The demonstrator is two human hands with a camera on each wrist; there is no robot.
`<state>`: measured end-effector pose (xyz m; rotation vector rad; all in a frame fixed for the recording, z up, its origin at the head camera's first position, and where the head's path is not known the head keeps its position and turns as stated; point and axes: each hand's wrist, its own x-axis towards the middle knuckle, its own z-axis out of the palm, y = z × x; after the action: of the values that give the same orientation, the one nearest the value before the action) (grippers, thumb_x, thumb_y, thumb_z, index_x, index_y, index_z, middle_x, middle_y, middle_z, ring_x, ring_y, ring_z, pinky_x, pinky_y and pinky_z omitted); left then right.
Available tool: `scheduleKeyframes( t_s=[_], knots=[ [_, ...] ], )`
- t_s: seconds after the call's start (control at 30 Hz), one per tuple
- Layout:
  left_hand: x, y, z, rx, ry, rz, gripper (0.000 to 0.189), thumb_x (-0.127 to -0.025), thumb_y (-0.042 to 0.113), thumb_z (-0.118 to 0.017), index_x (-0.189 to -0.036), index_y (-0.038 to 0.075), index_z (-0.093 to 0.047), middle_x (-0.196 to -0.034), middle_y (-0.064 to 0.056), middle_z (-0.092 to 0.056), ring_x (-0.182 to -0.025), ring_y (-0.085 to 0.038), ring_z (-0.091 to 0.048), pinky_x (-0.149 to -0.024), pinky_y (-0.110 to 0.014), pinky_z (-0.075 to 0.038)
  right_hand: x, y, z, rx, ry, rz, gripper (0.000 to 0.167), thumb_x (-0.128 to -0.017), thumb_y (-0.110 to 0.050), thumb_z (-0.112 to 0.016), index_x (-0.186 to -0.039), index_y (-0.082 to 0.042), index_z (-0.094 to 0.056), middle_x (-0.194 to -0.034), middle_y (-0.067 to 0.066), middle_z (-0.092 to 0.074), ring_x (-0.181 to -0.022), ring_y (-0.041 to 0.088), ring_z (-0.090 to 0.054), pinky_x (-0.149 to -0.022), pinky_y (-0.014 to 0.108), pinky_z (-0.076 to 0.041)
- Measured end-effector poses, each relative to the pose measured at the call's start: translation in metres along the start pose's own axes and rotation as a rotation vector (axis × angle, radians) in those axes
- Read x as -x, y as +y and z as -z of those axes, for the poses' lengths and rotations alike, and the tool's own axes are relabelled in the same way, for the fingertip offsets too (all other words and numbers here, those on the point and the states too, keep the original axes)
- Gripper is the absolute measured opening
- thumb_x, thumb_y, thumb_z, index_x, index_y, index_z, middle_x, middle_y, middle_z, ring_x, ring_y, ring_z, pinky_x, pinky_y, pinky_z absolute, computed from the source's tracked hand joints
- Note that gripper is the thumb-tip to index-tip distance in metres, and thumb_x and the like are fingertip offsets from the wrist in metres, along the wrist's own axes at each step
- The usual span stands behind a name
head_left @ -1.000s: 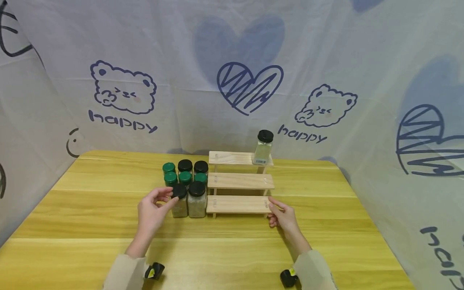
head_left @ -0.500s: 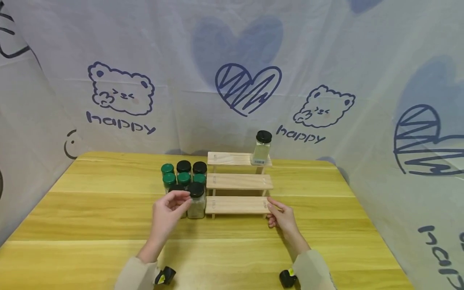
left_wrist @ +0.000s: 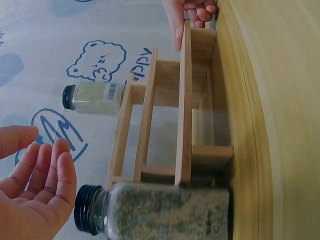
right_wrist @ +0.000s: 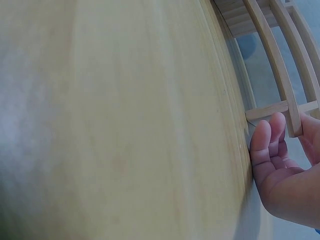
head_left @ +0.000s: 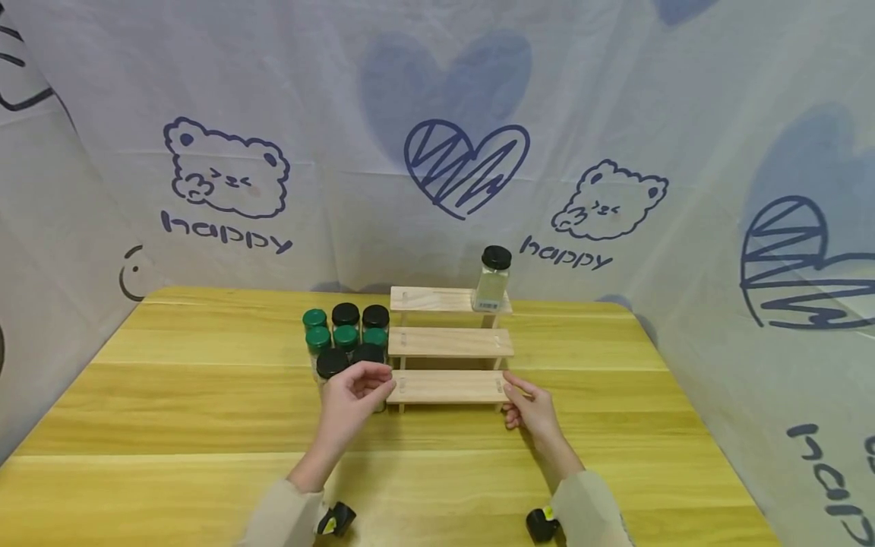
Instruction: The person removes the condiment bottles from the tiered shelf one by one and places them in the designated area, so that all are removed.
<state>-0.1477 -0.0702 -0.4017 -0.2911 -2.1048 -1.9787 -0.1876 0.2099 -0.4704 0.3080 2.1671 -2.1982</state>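
Note:
A three-step wooden shelf rack [head_left: 447, 387] stands on the table. My right hand [head_left: 538, 416] grips the right end of its lowest board, one finger lying on top and others curled below, as the left wrist view shows. My left hand [head_left: 349, 403] hovers at the rack's front left corner with nothing between thumb and fingers. Just beside it, in the left wrist view, stands a black-lidded jar of flaky dried seasoning [left_wrist: 160, 212]; in the head view that hand mostly hides it. Another black-lidded jar [head_left: 332, 363] stands to its left.
Behind these, jars with green lids [head_left: 345, 337] and black lids [head_left: 375, 316] cluster against the rack's left side. A pale-filled jar [head_left: 491, 285] sits at the top board's right end. A printed cloth [head_left: 328, 91] hangs behind the wooden table [head_left: 171, 425].
My left hand has moved rightward, from the front left jar's lid past the second jar to the rack's corner. My right hand has stayed at the rack. The jars stand where they were.

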Motion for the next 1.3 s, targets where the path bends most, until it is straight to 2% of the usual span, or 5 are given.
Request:
scheduleKeyframes(
  t_s=[0.33, 0.6, 0.83, 1.3],
  knots=[
    [-0.004, -0.003, -0.018, 0.048, -0.037, 0.019, 0.015, -0.078, -0.003, -0.066, -0.092, -0.006, -0.063, -0.086, -0.017, -0.062, -0.072, -0.013, -0.058, -0.062, -0.020, -0.048, -0.001, 0.001, 0.000, -0.006, 0.003, 0.006, 0.035, -0.090, -0.009, -0.053, -0.123, 0.004, -0.051, -0.055, 0.005, -0.056, -0.038, 0.008, -0.047, -0.038, 0.021, -0.044],
    [-0.011, -0.003, -0.031, 0.022, -0.071, 0.029, 0.013, -0.079, 0.000, -0.065, -0.092, -0.003, -0.064, -0.088, -0.018, -0.062, -0.077, -0.017, -0.058, -0.066, -0.023, -0.049, 0.000, -0.001, 0.001, -0.001, -0.003, 0.004, 0.036, -0.090, -0.010, -0.054, -0.123, 0.003, -0.050, -0.056, 0.006, -0.057, -0.039, 0.008, -0.047, -0.039, 0.021, -0.044],
    [-0.020, -0.009, -0.043, -0.013, -0.080, 0.028, 0.014, -0.080, 0.004, -0.066, -0.092, -0.001, -0.065, -0.088, -0.013, -0.063, -0.078, -0.019, -0.059, -0.067, -0.024, -0.049, 0.000, -0.001, 0.001, 0.002, -0.013, -0.006, 0.038, -0.090, -0.011, -0.054, -0.125, 0.003, -0.049, -0.058, 0.007, -0.058, -0.039, 0.008, -0.047, -0.040, 0.020, -0.045],
    [-0.041, -0.008, -0.067, 0.031, -0.081, 0.066, 0.019, -0.081, 0.004, -0.064, -0.096, -0.007, -0.063, -0.089, -0.013, -0.062, -0.078, -0.020, -0.058, -0.071, -0.026, -0.049, 0.000, -0.001, 0.001, 0.008, -0.007, 0.008, 0.035, -0.090, -0.010, -0.054, -0.123, 0.003, -0.051, -0.058, 0.007, -0.058, -0.039, 0.008, -0.048, -0.040, 0.021, -0.046]
  ],
)
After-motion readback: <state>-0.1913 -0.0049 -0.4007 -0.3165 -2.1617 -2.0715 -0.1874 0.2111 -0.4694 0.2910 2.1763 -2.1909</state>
